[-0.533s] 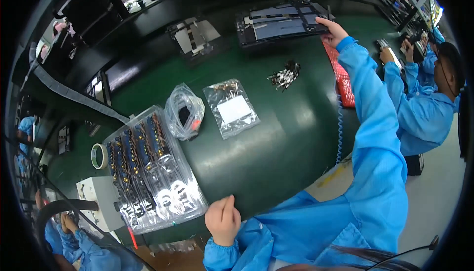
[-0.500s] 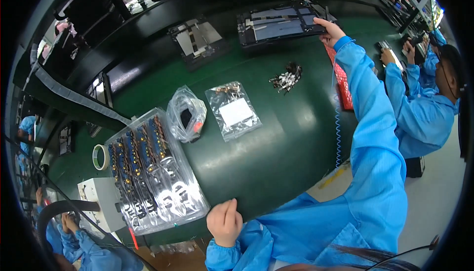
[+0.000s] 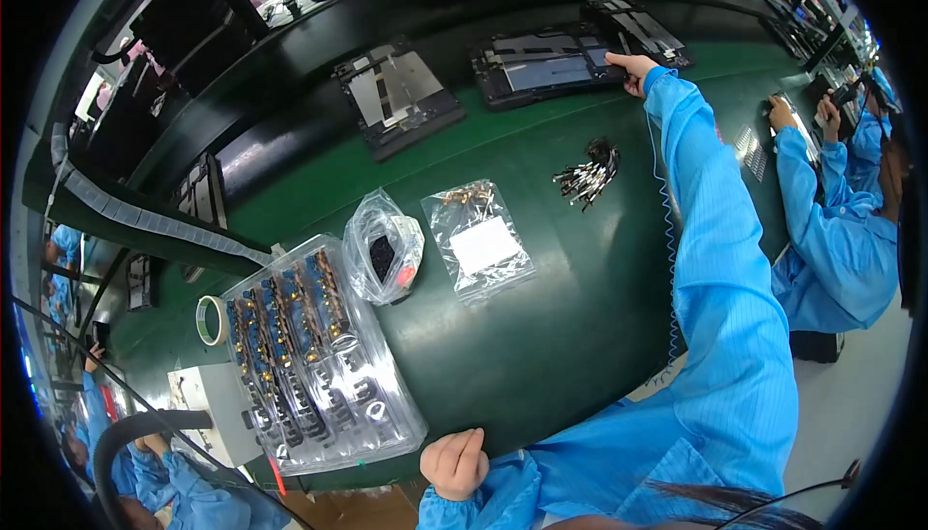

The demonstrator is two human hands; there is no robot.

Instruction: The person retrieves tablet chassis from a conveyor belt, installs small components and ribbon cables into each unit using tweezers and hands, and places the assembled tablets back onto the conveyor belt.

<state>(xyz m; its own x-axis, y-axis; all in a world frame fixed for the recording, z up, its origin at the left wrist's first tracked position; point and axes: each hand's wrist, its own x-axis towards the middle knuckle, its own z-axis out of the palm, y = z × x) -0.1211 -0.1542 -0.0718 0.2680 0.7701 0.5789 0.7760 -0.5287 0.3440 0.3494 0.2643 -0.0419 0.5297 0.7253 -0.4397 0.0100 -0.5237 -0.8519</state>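
My right hand (image 3: 633,72) reaches far across the bench. Its thumb and fingers pinch the right end of a dark opened tablet (image 3: 541,68) with grey-blue panels inside. Just behind and to the right, another opened tablet (image 3: 640,31) lies partly overlapped by the held one. A third opened tablet (image 3: 398,95), with silvery panels, lies to the left. My left hand (image 3: 454,462) rests at the bench's near edge, fingers curled, with nothing visible in it. It is nearest the corner of a clear plastic tray (image 3: 401,424) holding rows of small blue-and-brown parts.
Across the green bench (image 3: 541,337) lie a clear bag (image 3: 483,243) of small parts, an open bag (image 3: 382,245) with dark contents, and a bundle of short cables (image 3: 590,172). A tape roll (image 3: 211,320) and white box (image 3: 208,404) stand left. A co-worker (image 3: 851,201) sits at right.
My right hand has drawn the tablet leftward, and more of the tablet behind it shows. The whole view has shifted slightly. My left hand stays curled at the edge.
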